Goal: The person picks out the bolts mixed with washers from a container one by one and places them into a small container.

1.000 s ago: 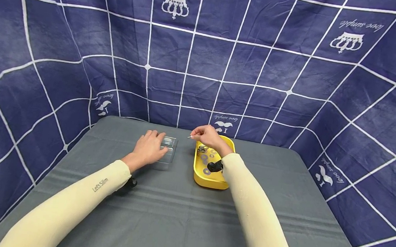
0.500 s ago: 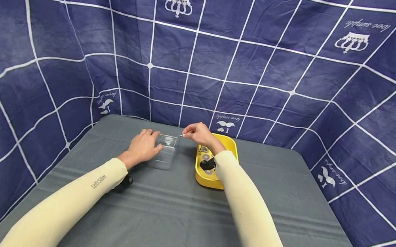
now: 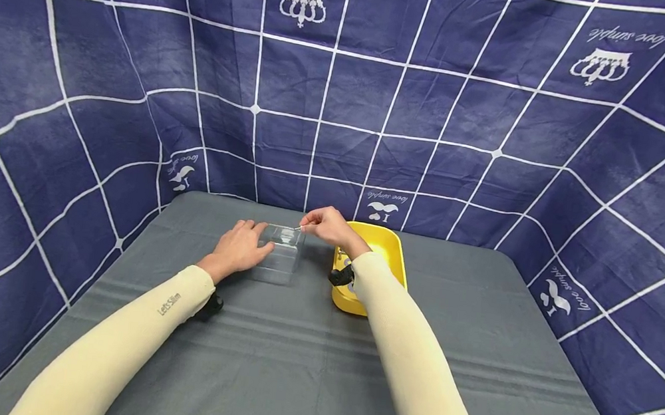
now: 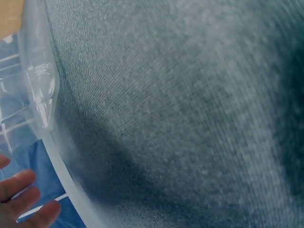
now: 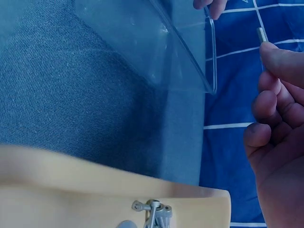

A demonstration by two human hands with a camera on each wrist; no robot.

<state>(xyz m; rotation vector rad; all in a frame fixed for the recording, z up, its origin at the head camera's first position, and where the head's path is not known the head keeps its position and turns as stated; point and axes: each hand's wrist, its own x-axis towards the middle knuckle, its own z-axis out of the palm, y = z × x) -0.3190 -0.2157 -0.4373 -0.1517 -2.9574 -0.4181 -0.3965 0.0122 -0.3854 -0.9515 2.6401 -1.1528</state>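
Observation:
My right hand (image 3: pixel 331 226) pinches a small metal screw (image 5: pixel 261 35) between thumb and fingertips. The screw's threaded end sticks out past the thumb in the right wrist view. In the head view, that hand is at the far right corner of a clear plastic compartment box (image 3: pixel 275 274). My left hand (image 3: pixel 237 249) rests at the box's left side, thumb and fingers spread and fairly straight. In the left wrist view its fingers (image 4: pixel 40 216) extend beside the box's clear wall (image 4: pixel 42 90).
A yellow bin (image 3: pixel 403 268) stands right of the box, partly hidden under my right forearm. Small metal fittings (image 5: pixel 154 211) and a grey washer (image 5: pixel 127 224) lie in it. Grey cloth (image 3: pixel 317 366) covers the table; a blue grid-patterned curtain (image 3: pixel 356 89) hangs behind.
My right hand has moved left from over the yellow bin to the box's far right corner, carrying the screw. My left hand has shifted slightly left, showing more of the box.

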